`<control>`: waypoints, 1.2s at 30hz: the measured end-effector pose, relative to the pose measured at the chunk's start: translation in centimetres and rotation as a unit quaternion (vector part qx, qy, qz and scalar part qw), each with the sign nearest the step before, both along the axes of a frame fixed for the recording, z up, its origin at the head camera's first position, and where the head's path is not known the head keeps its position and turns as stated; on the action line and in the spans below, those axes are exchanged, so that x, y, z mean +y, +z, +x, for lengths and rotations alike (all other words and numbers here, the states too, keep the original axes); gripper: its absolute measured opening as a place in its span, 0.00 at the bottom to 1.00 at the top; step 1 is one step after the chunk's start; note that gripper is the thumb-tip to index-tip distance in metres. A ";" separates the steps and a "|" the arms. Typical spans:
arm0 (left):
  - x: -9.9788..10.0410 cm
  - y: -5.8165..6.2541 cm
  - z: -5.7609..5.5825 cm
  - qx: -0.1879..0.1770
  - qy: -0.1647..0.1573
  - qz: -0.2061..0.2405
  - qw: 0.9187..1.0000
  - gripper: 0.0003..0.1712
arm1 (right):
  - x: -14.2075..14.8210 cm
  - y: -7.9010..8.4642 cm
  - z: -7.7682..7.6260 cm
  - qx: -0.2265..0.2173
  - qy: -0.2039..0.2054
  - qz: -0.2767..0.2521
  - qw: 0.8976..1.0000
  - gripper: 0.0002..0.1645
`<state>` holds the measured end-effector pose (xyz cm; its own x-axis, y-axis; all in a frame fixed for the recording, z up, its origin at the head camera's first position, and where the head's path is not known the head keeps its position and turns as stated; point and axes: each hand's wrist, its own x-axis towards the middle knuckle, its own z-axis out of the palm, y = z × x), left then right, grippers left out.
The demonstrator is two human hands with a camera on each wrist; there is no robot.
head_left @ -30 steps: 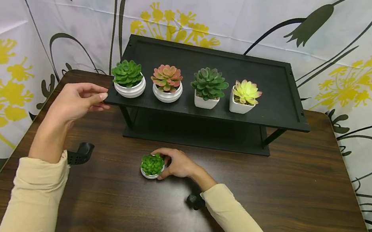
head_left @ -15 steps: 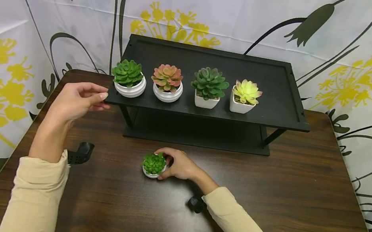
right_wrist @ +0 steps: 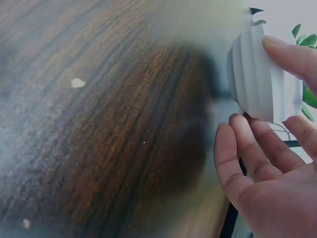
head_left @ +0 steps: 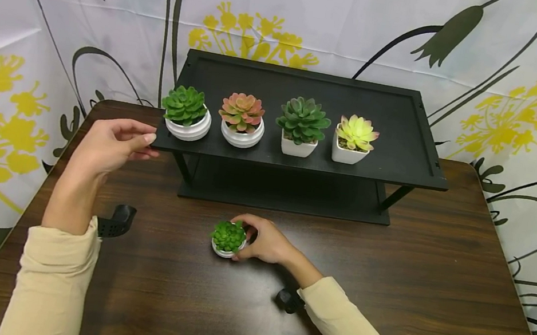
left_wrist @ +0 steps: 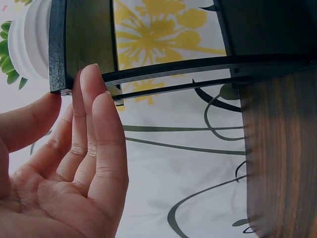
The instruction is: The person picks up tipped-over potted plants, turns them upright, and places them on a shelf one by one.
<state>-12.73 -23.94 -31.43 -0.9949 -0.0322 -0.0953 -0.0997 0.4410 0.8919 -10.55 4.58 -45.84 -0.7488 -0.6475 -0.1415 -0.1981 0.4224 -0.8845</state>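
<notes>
My right hand point(head_left: 268, 241) grips a small green succulent in a round white ribbed pot point(head_left: 228, 240), thumb on the near side and fingers on the far side. The right wrist view shows the pot's ribbed wall point(right_wrist: 255, 74) between thumb and fingers, close over the wooden table. My left hand point(head_left: 110, 147) pinches the front left corner of a black two-tier shelf point(head_left: 389, 127). In the left wrist view, the thumb lies against the board's edge point(left_wrist: 58, 49) and the fingers reach under it.
Along the top tier's front stand a green succulent point(head_left: 185, 129), a pink-orange succulent point(head_left: 241, 112), a dark green succulent point(head_left: 302, 121) and a yellow succulent point(head_left: 355, 134), all in white pots. The lower tier point(head_left: 286, 190) sits beneath. A flower-patterned cloth point(head_left: 348, 17) hangs behind the table point(head_left: 438, 285).
My right hand has moved slightly to the right with the potted succulent in its grip. The left hand stays at the shelf corner.
</notes>
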 end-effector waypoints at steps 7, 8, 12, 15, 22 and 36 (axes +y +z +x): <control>0.0 -0.1 0.0 0.003 0.002 -0.002 1.000 0.19 | 0.8 0.9 0.3 0.001 -0.015 -0.003 1.000 0.38; 0.0 -0.1 0.0 0.003 0.001 -0.003 1.000 0.19 | 0.9 1.2 0.4 0.002 -0.017 -0.002 1.000 0.38; 0.0 -0.1 0.0 0.004 0.002 -0.002 1.000 0.18 | 1.4 2.1 0.5 0.012 -0.023 -0.007 1.000 0.38; 0.0 -0.1 0.0 0.004 0.001 -0.004 1.000 0.18 | 1.9 2.9 0.6 0.016 -0.025 -0.017 0.999 0.38; 0.0 -0.1 0.0 0.003 0.000 -0.008 1.000 0.18 | 3.3 4.7 0.8 0.021 -0.036 -0.015 0.999 0.38; 0.0 -0.1 0.1 -0.005 0.004 -0.007 1.000 0.19 | 6.5 8.4 1.0 0.035 -0.067 -0.003 0.997 0.38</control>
